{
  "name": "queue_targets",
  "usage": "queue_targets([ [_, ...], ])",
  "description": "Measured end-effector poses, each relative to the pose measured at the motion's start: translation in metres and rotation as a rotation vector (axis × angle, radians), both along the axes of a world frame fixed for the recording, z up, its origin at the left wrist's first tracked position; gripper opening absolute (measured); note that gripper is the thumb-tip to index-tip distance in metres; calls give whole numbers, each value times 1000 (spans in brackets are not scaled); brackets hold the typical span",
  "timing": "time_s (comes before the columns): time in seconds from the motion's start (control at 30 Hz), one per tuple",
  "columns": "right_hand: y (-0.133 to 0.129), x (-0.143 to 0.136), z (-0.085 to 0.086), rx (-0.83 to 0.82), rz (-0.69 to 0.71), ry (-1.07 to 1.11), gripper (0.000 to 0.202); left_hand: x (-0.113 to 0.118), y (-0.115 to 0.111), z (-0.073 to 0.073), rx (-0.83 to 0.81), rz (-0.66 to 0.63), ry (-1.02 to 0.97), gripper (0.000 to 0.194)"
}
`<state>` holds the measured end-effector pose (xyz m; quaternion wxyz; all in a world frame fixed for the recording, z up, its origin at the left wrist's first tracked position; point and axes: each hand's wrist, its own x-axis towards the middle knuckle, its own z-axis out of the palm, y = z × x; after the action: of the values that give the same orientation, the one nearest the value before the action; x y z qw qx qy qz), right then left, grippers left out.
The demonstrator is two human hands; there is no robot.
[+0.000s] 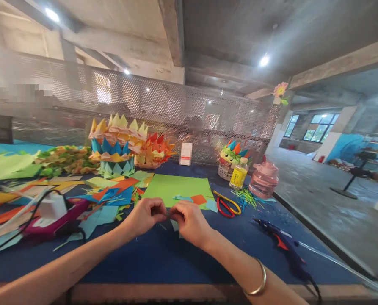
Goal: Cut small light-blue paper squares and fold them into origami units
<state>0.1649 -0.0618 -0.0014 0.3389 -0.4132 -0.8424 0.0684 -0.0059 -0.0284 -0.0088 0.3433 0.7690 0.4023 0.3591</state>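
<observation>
My left hand (146,215) and my right hand (190,223) meet fingertip to fingertip over the blue table, both closed in a pinch. A small piece of light blue paper (175,225) shows under the fingers of my right hand. What lies between the left fingertips is too small to make out. Just behind the hands is a large green sheet (176,186), with an orange paper piece (198,199) and light blue scraps (211,205) on its near edge. Red and yellow-handled scissors (227,206) lie to the right of these.
A glue gun (280,241) lies at right. Behind stand a pink jug (263,180), a yellow-labelled bottle (238,174) and folded-paper baskets (117,166). Paper scraps (122,185) and a magenta power strip (57,218) with cables cover the left. A perforated metal screen (163,101) borders the back.
</observation>
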Motion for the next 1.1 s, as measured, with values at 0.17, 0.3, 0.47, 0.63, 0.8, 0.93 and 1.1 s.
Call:
queue_targets([
  [0.17,5,7,2,-93,-2,37,10,2,7,10,-108,-118,70,9],
  [0.3,7,10,5,-142,-46,102,14,10,12,24,-8,-156,83,22],
  [0.47,11,17,11,-104,-80,150,13,20,31,23,-107,-184,-25,10],
  [0.63,33,45,14,-32,-275,182,14,16,56,10,-196,-14,-74,20],
  [0.8,52,56,5,-40,-357,-32,12,12,51,6,-238,28,-172,23],
  [0.93,61,42,1,-67,-391,-205,12,13,41,3,-304,11,-235,26],
  [1.1,71,23,-3,-98,-381,-227,12,10,40,4,-316,28,-278,28],
])
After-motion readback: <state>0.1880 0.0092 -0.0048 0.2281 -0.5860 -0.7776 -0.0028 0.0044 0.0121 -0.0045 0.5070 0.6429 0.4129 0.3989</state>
